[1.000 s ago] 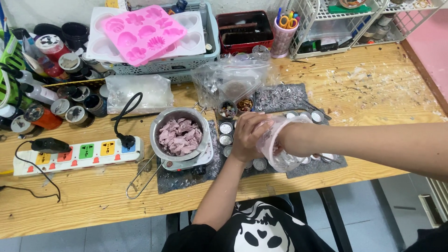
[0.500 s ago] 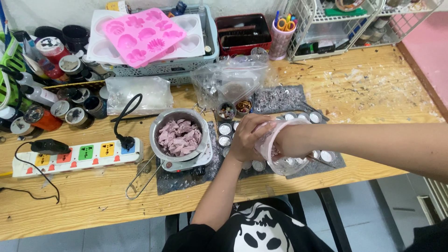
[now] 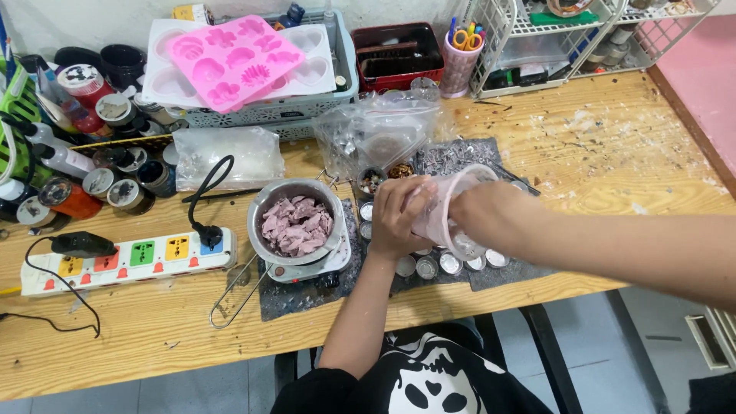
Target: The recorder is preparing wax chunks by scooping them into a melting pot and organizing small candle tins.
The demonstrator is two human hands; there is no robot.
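The clear plastic cup [image 3: 448, 211] is held tilted above the small round tins [image 3: 438, 264] on the grey mat [image 3: 460, 157], at the middle of the wooden table [image 3: 613, 153]. It is gripped from both sides: the left hand [image 3: 399, 218] is closed round its left wall, the right hand [image 3: 491, 218] is wrapped round its right. Just beside them to the left, a metal pot [image 3: 295, 222] of pinkish chunks is seen on a small hotplate [image 3: 307, 268].

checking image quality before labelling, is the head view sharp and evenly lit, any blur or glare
Head view: even, soft light, faint shadows; the metal pot and pink mould are sharp; left hand and right hand on the clear cup look slightly soft; mild wide-angle bending at the edges.
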